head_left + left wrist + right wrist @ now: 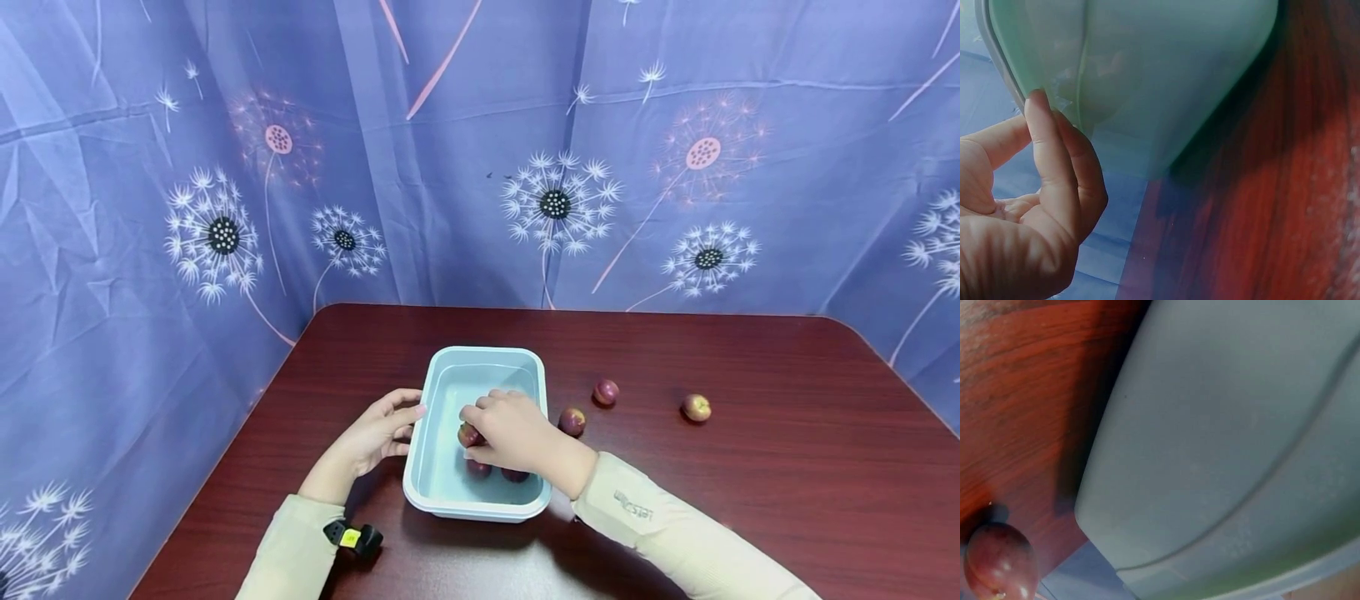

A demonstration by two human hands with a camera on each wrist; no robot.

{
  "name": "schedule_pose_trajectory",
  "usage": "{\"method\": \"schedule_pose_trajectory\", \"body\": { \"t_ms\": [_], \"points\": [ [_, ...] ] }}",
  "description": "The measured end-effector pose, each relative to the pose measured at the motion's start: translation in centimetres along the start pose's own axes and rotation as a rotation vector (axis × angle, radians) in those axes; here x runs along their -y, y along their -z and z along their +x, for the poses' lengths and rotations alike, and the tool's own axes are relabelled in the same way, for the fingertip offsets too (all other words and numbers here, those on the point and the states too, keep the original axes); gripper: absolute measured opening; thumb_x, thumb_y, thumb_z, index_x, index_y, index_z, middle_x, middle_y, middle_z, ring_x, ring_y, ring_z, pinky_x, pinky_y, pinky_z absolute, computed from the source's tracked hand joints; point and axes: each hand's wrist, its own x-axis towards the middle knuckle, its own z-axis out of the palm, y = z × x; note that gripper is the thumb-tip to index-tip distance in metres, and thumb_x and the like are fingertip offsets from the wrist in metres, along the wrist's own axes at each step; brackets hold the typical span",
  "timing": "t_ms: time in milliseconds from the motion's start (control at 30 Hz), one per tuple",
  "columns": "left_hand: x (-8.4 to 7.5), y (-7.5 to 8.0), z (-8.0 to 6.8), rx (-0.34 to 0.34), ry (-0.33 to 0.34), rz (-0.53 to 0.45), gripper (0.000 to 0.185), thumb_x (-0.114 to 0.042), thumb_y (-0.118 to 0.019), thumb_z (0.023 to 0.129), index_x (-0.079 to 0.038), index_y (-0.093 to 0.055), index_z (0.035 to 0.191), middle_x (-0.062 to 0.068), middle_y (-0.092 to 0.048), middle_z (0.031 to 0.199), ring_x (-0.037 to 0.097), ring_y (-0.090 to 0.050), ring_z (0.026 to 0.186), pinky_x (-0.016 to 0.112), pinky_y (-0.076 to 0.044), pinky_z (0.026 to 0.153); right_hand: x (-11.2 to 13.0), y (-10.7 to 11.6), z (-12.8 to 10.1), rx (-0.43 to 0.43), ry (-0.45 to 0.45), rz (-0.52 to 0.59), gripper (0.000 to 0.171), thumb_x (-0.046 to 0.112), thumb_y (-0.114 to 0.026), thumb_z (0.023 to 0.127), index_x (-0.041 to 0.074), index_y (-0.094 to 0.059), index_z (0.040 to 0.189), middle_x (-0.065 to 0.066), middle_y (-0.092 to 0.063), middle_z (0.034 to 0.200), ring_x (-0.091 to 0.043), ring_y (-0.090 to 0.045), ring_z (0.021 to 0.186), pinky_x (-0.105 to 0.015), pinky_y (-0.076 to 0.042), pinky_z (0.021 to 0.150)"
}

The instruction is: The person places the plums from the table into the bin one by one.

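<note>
We find the left hand [381, 433] at the left wall of the tub [450, 492], fingers nearly straight and loosely spread. The left wrist view shows one fingertip [1038, 103] touching the rim of the tub [1147, 69]. It grips nothing.

The pale blue tub stands on the dark red table [750, 500], near its left front part. The right hand [510, 429] reaches down into it, fingers curled round one reddish fruit [468, 434], held just above the tub floor.

Under that hand we count two more fruits lying on the tub floor, one [478, 468] left and one [514, 475] right, both partly hidden.

On the table right of the tub we count three fruits: one [572, 421] just beside the tub wall, one [606, 392] a little further back, one [697, 407] well apart to the right. The right wrist view shows a single fruit [999, 561] beside the tub's corner [1222, 456].

In all: six fruits, one tub.
</note>
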Motion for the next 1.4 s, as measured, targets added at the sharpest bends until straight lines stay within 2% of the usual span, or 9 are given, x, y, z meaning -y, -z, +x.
{"method": "schedule_pose_trajectory", "body": {
  "t_ms": [300,667,967,1400],
  "points": [
    [0.21,0.09,0.12,0.011,-0.003,-0.005,0.053,-0.024,-0.053,0.097,0.001,-0.032,0.140,0.003,-0.064,0.099,0.008,-0.064,0.076,0.025,-0.055,0.066,0.33,-0.67,0.21,0.058,-0.018,0.000,0.031,0.042,-0.075,0.078,0.017,-0.061,0.089,0.005,-0.057,0.073,-0.013,-0.052,0.067,-0.025,-0.040,0.055],
    [0.07,0.00,0.27,0.007,0.006,-0.012,0.051,-0.024,-0.054,0.097,0.000,-0.034,0.138,0.003,-0.064,0.099,0.009,-0.064,0.075,0.026,-0.055,0.067,0.56,-0.94,0.33,0.053,-0.029,-0.012,0.031,0.042,-0.075,0.077,0.018,-0.061,0.091,0.006,-0.057,0.073,-0.012,-0.050,0.066,-0.024,-0.038,0.055],
    [0.13,0.01,0.15,0.000,0.008,-0.008,0.052,-0.023,-0.053,0.098,0.001,-0.032,0.139,0.001,-0.064,0.096,0.009,-0.063,0.076,0.026,-0.055,0.067,0.76,-0.88,0.31,0.082,-0.042,-0.007,0.034,0.042,-0.074,0.078,0.017,-0.064,0.099,0.003,-0.060,0.077,-0.015,-0.053,0.070,-0.026,-0.040,0.056],
    [0.05,-0.05,0.06,0.002,0.011,-0.010,0.054,-0.024,-0.053,0.097,0.001,-0.032,0.139,0.003,-0.064,0.097,0.010,-0.064,0.077,0.026,-0.056,0.068,0.70,-0.62,0.15,0.068,-0.041,-0.015,0.037,0.041,-0.074,0.078,0.016,-0.065,0.103,0.003,-0.060,0.080,-0.014,-0.053,0.071,-0.024,-0.037,0.055]
  ]
}}
